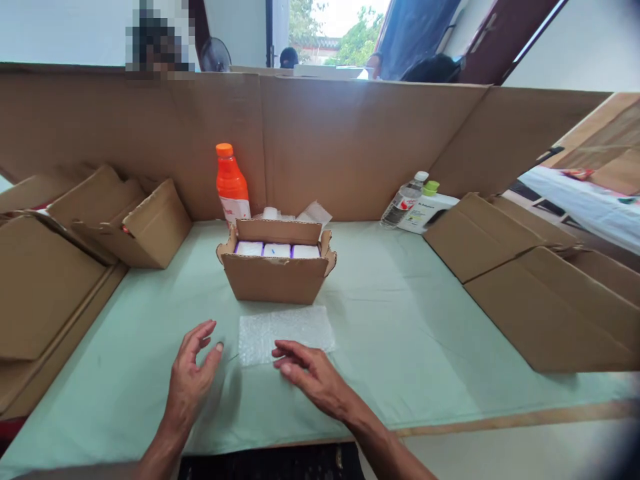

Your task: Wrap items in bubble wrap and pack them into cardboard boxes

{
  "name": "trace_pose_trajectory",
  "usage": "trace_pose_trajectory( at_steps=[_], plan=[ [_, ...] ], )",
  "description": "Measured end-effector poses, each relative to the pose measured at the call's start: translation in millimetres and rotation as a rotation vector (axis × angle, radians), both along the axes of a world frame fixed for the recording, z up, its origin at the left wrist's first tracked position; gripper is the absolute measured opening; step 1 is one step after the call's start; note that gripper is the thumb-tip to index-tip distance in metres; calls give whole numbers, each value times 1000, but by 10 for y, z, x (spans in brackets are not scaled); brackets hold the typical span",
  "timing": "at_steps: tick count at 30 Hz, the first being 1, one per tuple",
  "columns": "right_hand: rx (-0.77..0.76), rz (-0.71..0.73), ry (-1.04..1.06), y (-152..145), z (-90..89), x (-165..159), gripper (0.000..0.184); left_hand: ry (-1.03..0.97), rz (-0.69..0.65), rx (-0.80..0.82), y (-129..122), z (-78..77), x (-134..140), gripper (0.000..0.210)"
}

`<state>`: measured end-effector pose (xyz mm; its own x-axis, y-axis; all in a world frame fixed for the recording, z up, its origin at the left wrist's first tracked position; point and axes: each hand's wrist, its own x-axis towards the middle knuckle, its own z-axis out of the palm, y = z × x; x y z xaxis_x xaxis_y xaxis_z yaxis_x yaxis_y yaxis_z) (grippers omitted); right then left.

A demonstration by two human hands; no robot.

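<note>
My left hand hovers over the green cloth, left of a flat sheet of bubble wrap. Its thumb and fingers are apart and hold nothing. At the wrap's lower right edge is my right hand, fingers stretched out over it and nothing held; I cannot tell whether it touches the wrap. Just beyond the wrap stands an open cardboard box with its short flaps up. Inside it sit white-topped packs with purple edges, side by side in a row.
An orange bottle stands behind the box, with crumpled white material beside it. A clear bottle and a white jug lean at the back right. Cardboard boxes line the left and right. A cardboard wall closes the back.
</note>
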<state>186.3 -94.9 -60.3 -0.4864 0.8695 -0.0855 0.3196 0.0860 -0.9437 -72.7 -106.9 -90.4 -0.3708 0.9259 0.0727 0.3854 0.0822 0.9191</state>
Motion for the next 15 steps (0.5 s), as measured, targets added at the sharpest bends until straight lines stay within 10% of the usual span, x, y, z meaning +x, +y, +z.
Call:
trace_pose_trajectory(
  at_steps=[9, 15],
  plan=[
    [594, 78, -633, 385, -509, 219, 48, 543, -554, 167, 225, -245, 386, 31],
    [608, -473, -737, 395, -607, 1203, 37, 172, -415, 128, 444, -225, 33, 27]
  ],
)
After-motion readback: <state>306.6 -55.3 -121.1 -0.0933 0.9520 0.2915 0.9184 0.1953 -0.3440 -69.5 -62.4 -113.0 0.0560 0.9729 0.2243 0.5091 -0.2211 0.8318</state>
